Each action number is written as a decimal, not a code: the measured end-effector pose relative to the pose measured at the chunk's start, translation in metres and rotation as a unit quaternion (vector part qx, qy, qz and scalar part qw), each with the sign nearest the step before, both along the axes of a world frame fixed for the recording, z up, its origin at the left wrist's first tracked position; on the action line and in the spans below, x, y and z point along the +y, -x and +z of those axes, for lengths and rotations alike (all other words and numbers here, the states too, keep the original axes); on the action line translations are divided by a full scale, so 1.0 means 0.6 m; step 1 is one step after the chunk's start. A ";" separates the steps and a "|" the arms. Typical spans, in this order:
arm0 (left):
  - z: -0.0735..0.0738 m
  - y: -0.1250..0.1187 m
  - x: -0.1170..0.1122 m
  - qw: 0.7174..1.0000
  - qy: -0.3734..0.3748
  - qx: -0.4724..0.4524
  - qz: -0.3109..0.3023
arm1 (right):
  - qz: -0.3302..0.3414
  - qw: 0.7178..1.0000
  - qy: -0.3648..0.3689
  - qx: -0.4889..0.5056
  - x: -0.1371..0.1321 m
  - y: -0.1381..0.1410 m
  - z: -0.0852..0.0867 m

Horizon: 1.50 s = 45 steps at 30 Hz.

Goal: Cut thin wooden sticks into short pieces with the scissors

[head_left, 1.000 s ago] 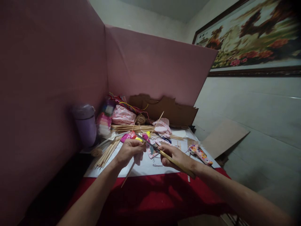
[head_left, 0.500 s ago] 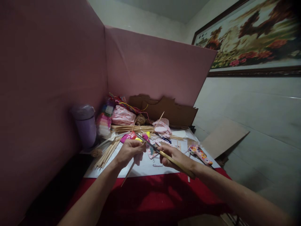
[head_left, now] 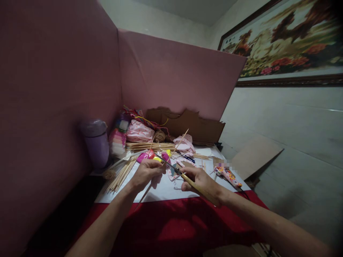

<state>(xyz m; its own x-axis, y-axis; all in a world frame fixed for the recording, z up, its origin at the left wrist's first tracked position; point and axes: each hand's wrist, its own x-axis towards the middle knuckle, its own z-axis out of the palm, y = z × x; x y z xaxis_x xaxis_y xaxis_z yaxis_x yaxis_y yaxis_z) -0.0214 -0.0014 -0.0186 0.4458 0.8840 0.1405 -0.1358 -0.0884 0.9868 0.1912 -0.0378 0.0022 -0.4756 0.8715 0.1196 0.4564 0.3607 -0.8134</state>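
Observation:
My left hand [head_left: 149, 174] is closed around thin bamboo skewers [head_left: 180, 140]. One sticks up to the right, a second points up from behind the fingers, and a lower end slants down toward the red cloth. My right hand [head_left: 199, 180] grips scissors [head_left: 198, 188] with long yellow handles and dark blades. Those blades lie across the right-leaning skewer, close to my left fingertips. Whether they are fully closed on it is too small to tell. Behind the hands are bright pink, red and yellow packets [head_left: 144, 156].
Bundles of skewers [head_left: 122, 175] lie on the white tabletop [head_left: 160, 197]. A purple lidded container [head_left: 98, 150] stands left, by the pink partition [head_left: 174, 71]. Torn cardboard [head_left: 187, 123], twine [head_left: 159, 136] and pink cloth [head_left: 140, 131] are at the back. A flower-patterned glue gun [head_left: 227, 176] rests right.
The scissors have closed a little, with their handles nearer together. The right-leaning skewer has tilted slightly further right; both hands stay in nearly the same place.

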 end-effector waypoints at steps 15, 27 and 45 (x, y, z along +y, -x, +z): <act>-0.023 -0.023 -0.002 0.894 -0.305 0.168 0.280 | -0.133 0.989 -0.065 -0.025 0.004 0.029 -0.025; 0.005 -0.003 -0.001 0.994 0.080 -0.061 0.041 | -0.070 0.995 -0.070 0.009 0.003 0.028 -0.032; -0.015 -0.021 -0.008 0.938 -0.240 0.059 0.243 | -0.133 0.973 -0.184 -0.046 -0.009 0.027 -0.034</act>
<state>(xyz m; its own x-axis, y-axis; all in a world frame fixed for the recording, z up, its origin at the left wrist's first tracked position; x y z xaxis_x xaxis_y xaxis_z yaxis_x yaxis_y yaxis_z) -0.0090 -0.0063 -0.0274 0.0442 0.8339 0.5501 0.1431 -0.5503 0.8227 0.1753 -0.0431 -0.0185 -0.2616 0.8716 0.4146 0.6381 0.4785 -0.6033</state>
